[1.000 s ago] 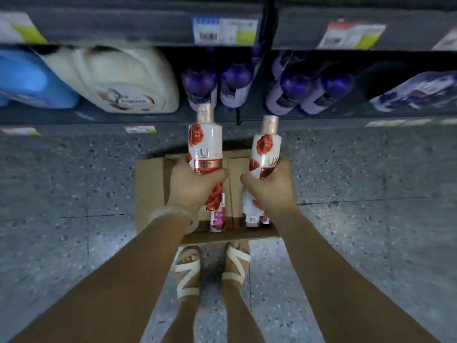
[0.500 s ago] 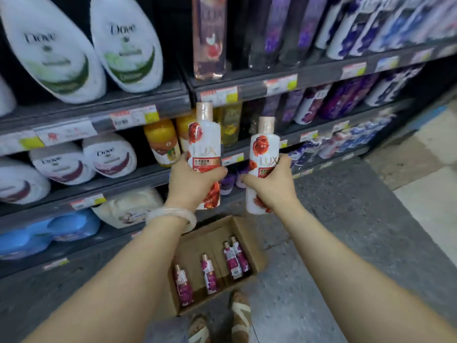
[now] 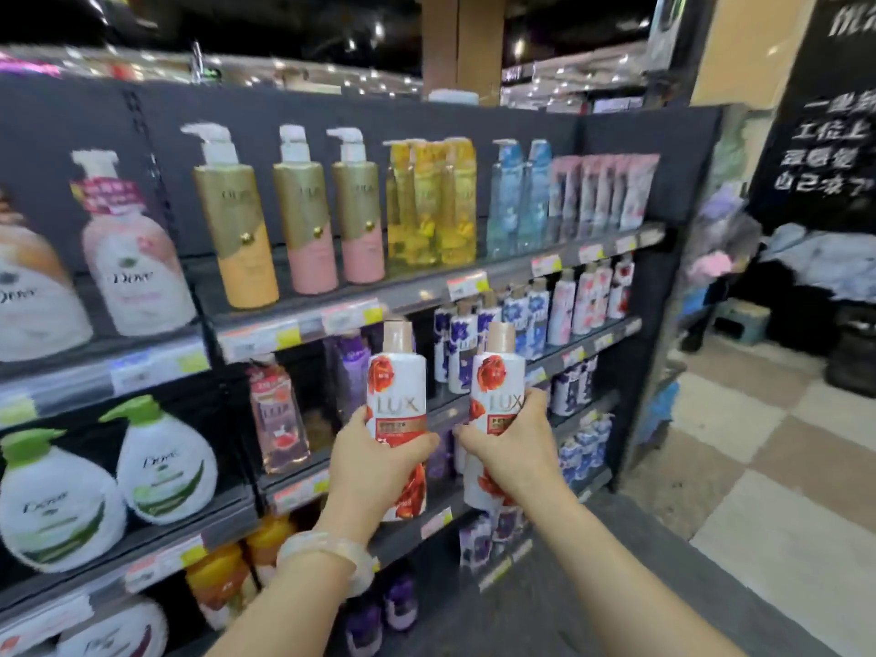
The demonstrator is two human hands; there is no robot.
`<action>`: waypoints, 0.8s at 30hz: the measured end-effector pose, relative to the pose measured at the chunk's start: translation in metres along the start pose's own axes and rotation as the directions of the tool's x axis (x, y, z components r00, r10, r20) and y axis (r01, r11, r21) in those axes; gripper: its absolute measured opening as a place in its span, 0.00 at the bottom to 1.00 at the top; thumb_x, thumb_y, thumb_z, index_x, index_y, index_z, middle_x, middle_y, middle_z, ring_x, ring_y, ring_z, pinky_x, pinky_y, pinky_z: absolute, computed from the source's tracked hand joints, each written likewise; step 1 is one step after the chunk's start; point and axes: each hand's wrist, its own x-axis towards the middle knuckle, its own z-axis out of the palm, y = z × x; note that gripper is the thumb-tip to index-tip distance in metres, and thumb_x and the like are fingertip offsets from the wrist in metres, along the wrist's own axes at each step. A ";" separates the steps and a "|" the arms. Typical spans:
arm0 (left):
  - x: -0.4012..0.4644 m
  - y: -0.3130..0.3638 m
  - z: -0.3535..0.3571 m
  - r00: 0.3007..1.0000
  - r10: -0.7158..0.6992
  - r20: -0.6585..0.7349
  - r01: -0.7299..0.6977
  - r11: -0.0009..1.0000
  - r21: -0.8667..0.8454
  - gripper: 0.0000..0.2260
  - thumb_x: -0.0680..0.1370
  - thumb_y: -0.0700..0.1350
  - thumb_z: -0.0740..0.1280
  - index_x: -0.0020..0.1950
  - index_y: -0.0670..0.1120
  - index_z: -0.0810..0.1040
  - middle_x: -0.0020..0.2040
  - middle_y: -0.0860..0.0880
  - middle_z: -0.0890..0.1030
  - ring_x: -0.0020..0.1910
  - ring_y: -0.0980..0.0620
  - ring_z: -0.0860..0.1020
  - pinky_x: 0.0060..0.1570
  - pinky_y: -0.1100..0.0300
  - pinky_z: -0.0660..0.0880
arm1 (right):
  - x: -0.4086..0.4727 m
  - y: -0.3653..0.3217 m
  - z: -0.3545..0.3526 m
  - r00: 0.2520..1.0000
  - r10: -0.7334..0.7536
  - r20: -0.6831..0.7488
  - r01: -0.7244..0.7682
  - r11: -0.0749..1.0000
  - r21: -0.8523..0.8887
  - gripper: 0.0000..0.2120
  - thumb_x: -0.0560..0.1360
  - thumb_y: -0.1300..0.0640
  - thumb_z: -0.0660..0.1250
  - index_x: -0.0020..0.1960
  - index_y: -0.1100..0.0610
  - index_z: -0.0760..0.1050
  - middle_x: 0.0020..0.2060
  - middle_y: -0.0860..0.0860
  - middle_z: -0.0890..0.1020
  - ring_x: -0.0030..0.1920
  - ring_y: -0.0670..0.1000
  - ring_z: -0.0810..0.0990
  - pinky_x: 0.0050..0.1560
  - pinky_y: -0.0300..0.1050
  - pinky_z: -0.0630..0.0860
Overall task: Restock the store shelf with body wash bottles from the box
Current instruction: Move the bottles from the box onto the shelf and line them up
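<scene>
Head view here, looking along a store shelf (image 3: 426, 291) packed with body wash. Each hand is wrapped around its own white bottle with red flowers and a rose-gold cap. Left hand (image 3: 374, 471) grips the left bottle (image 3: 397, 395) around its lower half, thumb across the label, and there's a pale bangle (image 3: 327, 557) on that wrist. Right hand (image 3: 514, 450) grips the right bottle (image 3: 495, 391) the same way, fingers curled round the middle. Both bottles are upright, side by side with a narrow gap between them, held up in front of the second shelf level, not resting on anything. The hands are close together but not touching. Behind them on that level sits a pink bottle (image 3: 277, 414) to the left, and white bottles with blue flowers (image 3: 462, 343) to the right. The top level has gold pump bottles (image 3: 303, 215), yellow bottles (image 3: 431, 201) and blue ones (image 3: 519, 196). Dove pump bottles (image 3: 166, 462) fill the left bay. The floor (image 3: 768, 471) to the right is checkered. Everything's a bit motion-blurred, so the small label text can't be read.
</scene>
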 end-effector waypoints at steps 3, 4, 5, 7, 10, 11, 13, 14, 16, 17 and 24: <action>-0.002 0.031 0.048 0.999 0.039 0.007 -0.039 0.999 0.000 0.15 0.64 0.40 0.77 0.46 0.45 0.77 0.40 0.49 0.83 0.37 0.52 0.80 0.37 0.59 0.74 | 0.024 -0.006 -0.055 0.998 -0.063 -0.012 0.063 0.998 0.002 0.24 0.67 0.55 0.73 0.53 0.55 0.61 0.42 0.49 0.76 0.40 0.47 0.76 0.35 0.40 0.72; -0.004 0.039 0.066 0.999 0.035 0.009 -0.035 0.999 -0.011 0.15 0.63 0.40 0.77 0.46 0.45 0.77 0.40 0.49 0.83 0.37 0.52 0.79 0.36 0.60 0.73 | 0.032 -0.006 -0.075 0.997 -0.078 -0.010 0.078 0.997 -0.011 0.23 0.68 0.55 0.73 0.53 0.55 0.60 0.41 0.48 0.75 0.38 0.45 0.75 0.33 0.37 0.70; -0.006 0.047 0.086 0.999 0.035 0.018 -0.035 0.999 -0.024 0.15 0.63 0.40 0.78 0.46 0.46 0.77 0.40 0.50 0.83 0.37 0.53 0.80 0.36 0.60 0.73 | 0.040 -0.004 -0.094 0.996 -0.087 -0.008 0.087 0.996 -0.028 0.23 0.68 0.55 0.73 0.53 0.55 0.60 0.40 0.47 0.74 0.37 0.42 0.74 0.31 0.36 0.68; -0.009 0.062 0.128 0.998 0.049 0.043 -0.047 0.998 -0.039 0.15 0.63 0.40 0.78 0.45 0.47 0.77 0.40 0.50 0.83 0.39 0.52 0.81 0.38 0.59 0.74 | 0.060 0.004 -0.133 0.995 -0.099 -0.004 0.099 0.994 -0.053 0.24 0.68 0.55 0.73 0.53 0.54 0.60 0.41 0.48 0.75 0.36 0.42 0.74 0.30 0.36 0.67; -0.007 0.084 0.187 0.994 0.089 0.056 -0.087 0.995 -0.039 0.13 0.64 0.38 0.77 0.43 0.48 0.77 0.39 0.51 0.83 0.40 0.51 0.81 0.42 0.56 0.77 | 0.091 0.020 -0.183 0.994 -0.108 -0.021 0.107 0.993 -0.059 0.24 0.67 0.56 0.73 0.52 0.54 0.60 0.42 0.51 0.77 0.40 0.48 0.77 0.35 0.43 0.73; -0.005 0.090 0.205 0.994 0.094 0.059 -0.092 0.995 -0.041 0.13 0.64 0.38 0.77 0.43 0.48 0.77 0.39 0.51 0.83 0.39 0.52 0.80 0.41 0.57 0.76 | 0.101 0.024 -0.197 0.994 -0.104 -0.023 0.102 0.993 -0.064 0.24 0.66 0.55 0.73 0.52 0.54 0.60 0.43 0.52 0.77 0.41 0.50 0.78 0.38 0.46 0.74; 0.004 0.100 0.237 0.993 0.099 0.068 -0.095 0.994 -0.055 0.13 0.64 0.38 0.77 0.44 0.47 0.78 0.38 0.50 0.83 0.38 0.53 0.81 0.39 0.59 0.75 | 0.123 0.032 -0.220 0.994 -0.105 -0.020 0.104 0.992 -0.070 0.24 0.66 0.55 0.73 0.52 0.54 0.60 0.43 0.53 0.77 0.42 0.52 0.79 0.40 0.49 0.76; 0.010 0.103 0.251 0.993 0.097 0.070 -0.093 0.994 -0.056 0.13 0.64 0.38 0.77 0.44 0.46 0.78 0.38 0.50 0.83 0.37 0.53 0.80 0.38 0.60 0.74 | 0.135 0.035 -0.230 0.994 -0.107 -0.014 0.106 0.992 -0.067 0.24 0.66 0.55 0.73 0.52 0.55 0.60 0.43 0.53 0.77 0.42 0.52 0.79 0.41 0.49 0.76; 0.025 0.108 0.278 0.992 0.099 0.072 -0.096 0.994 -0.046 0.11 0.64 0.38 0.76 0.41 0.46 0.77 0.37 0.49 0.82 0.35 0.54 0.79 0.35 0.62 0.72 | 0.159 0.042 -0.244 0.994 -0.111 0.001 0.111 0.993 -0.040 0.23 0.66 0.57 0.73 0.51 0.55 0.60 0.41 0.51 0.76 0.40 0.50 0.78 0.39 0.47 0.76; 0.034 0.110 0.289 0.992 0.106 0.069 -0.103 0.994 -0.041 0.11 0.64 0.39 0.76 0.41 0.46 0.77 0.36 0.49 0.82 0.34 0.55 0.79 0.33 0.64 0.71 | 0.171 0.045 -0.249 0.994 -0.114 0.007 0.114 0.993 -0.023 0.23 0.67 0.58 0.73 0.51 0.55 0.60 0.40 0.50 0.75 0.39 0.48 0.77 0.37 0.44 0.74; 0.132 0.116 0.368 0.990 0.137 0.036 -0.135 0.990 -0.042 0.11 0.65 0.37 0.75 0.43 0.44 0.77 0.36 0.49 0.81 0.35 0.53 0.78 0.32 0.64 0.70 | 0.284 0.075 -0.266 0.993 -0.120 -0.014 0.120 0.993 -0.019 0.25 0.66 0.55 0.74 0.54 0.55 0.60 0.45 0.51 0.76 0.46 0.53 0.79 0.47 0.51 0.78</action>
